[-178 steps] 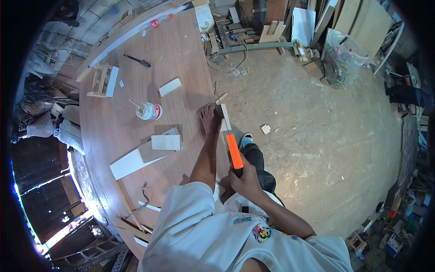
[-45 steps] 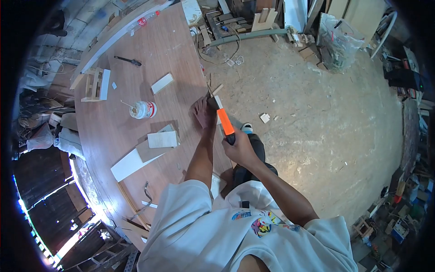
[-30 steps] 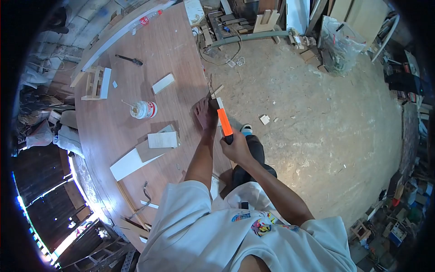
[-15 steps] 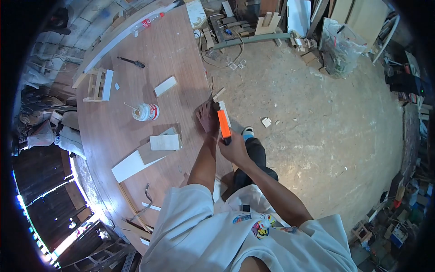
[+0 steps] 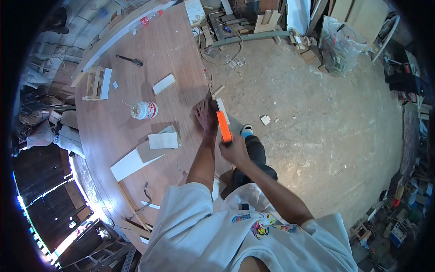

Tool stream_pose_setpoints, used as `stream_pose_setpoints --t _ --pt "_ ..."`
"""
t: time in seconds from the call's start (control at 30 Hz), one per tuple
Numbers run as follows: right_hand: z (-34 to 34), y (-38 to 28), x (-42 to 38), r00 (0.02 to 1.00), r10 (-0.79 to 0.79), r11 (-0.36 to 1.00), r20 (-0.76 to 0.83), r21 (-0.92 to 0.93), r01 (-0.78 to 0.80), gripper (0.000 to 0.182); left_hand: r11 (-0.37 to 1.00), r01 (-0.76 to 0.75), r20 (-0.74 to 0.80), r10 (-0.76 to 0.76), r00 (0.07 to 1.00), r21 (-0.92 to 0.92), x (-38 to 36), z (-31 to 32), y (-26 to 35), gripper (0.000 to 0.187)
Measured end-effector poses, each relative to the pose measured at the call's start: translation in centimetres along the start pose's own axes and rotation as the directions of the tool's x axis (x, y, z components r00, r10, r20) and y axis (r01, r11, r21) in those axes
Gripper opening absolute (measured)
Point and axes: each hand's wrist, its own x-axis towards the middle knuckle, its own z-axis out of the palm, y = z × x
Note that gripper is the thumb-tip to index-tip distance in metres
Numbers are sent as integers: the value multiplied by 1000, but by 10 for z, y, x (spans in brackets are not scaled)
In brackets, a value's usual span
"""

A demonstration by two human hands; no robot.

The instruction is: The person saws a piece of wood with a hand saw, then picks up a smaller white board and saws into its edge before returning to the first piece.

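Note:
My left hand (image 5: 206, 115) lies with fingers spread at the table's right edge, pressing down beside a narrow white wooden strip (image 5: 222, 108) that juts past the edge. In my closed right hand (image 5: 234, 150) is an orange tool (image 5: 224, 127) with a dark lower end, pointing away from me along the strip. Its working end is hard to make out, and its exact kind is not clear. Left of my hands on the table lie a small white block (image 5: 164, 84) and a white board piece (image 5: 163, 140) on top of a longer white board (image 5: 133, 165).
On the wooden table (image 5: 136, 81) stand an open white jar (image 5: 144, 110) with a stick and a small wooden frame (image 5: 97, 84). A dark-handled tool (image 5: 130, 60) and a plastic bottle (image 5: 145, 21) lie farther off. Wood scraps (image 5: 265, 120) litter the floor (image 5: 317, 122).
My right hand has drawn the orange tool slightly back toward my body. My left hand stays spread at the table edge; the whole view has shifted a little.

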Motion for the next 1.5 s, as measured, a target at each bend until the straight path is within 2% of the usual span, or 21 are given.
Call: stream_pose_setpoints --t 0.07,0.13,0.27,0.3,0.37,0.43,0.47,0.53,0.63,0.7,0.77,0.87,0.93,0.97,1.03,1.07,1.13,1.23,1.33,1.4,1.5 --pt "-21 -12 -48 998 -49 993 -34 103 53 12 999 -48 -77 48 996 -4 4 -3 4 31" --pt "-47 -37 -91 990 105 972 93 201 -122 15 998 37 31 -36 999 -47 7 -16 17 28" --pt "-24 20 -40 1000 -13 981 3 193 12 11 996 -5 58 10 998 -85 8 -12 19 26" --pt "-15 25 -9 999 -6 989 -51 148 14 10 999 -30 -13 30 999 -46 6 -7 18 27" --pt "-5 24 22 1000 30 986 11 165 -31 13 999 -52 -79 52 995 3 5 -8 17 29" --pt "-8 -5 23 999 -29 990 35 142 24 11 981 151 77 -161 984 125 7 -10 22 29" --pt "-1 2 12 998 -53 992 -23 114 56 10 979 160 88 -172 981 130 1 -11 21 29" --pt "-13 0 -32 994 -109 991 -31 73 111 10 990 43 -55 -50 997 -131 7 -9 13 28" --pt "-48 -29 -86 998 -64 991 29 121 60 9 997 65 32 -63 997 -52 11 -10 13 28" --pt "-53 -31 -97 996 40 976 78 212 -56 8 994 67 47 -63 997 -81 10 -10 15 29" --pt "-27 3 -55 990 -131 974 -57 178 139 9 992 65 54 -60 997 -105 11 -9 12 29" --pt "-3 24 10 999 -43 984 29 176 37 10 997 -30 -41 34 999 74 10 -3 3 31" --pt "4 10 20 998 -61 989 19 137 58 11 994 106 52 -106 993 8 18 -5 5 32" --pt "3 6 5 999 -44 991 1 129 43 11 994 113 62 -114 992 12 15 -9 4 32" --pt "-9 -13 -39 999 -39 993 12 111 38 10 996 -87 -108 89 990 24 16 -8 -4 31" --pt "-20 -18 -67 998 -43 994 42 99 38 9 996 -83 -102 85 991 20 14 -9 -3 31" --pt "-42 -44 -107 996 68 961 53 266 -79 10 999 45 10 -45 999 -28 20 -12 7 30" --pt "-45 -40 -85 1000 2 983 20 182 -6 10 998 -10 10 11 1000 -62 16 -11 9 30" --pt "-13 4 0 999 42 987 -17 155 -39 11 998 -58 25 58 998 4 6 -10 15 29" --pt "1 5 29 997 -72 990 -32 119 76 12 999 -53 8 53 999 7 8 -12 15 29" --pt "0 -7 3 997 -46 997 -65 58 50 13 1000 -28 -12 28 1000 -7 3 -13 16 29"
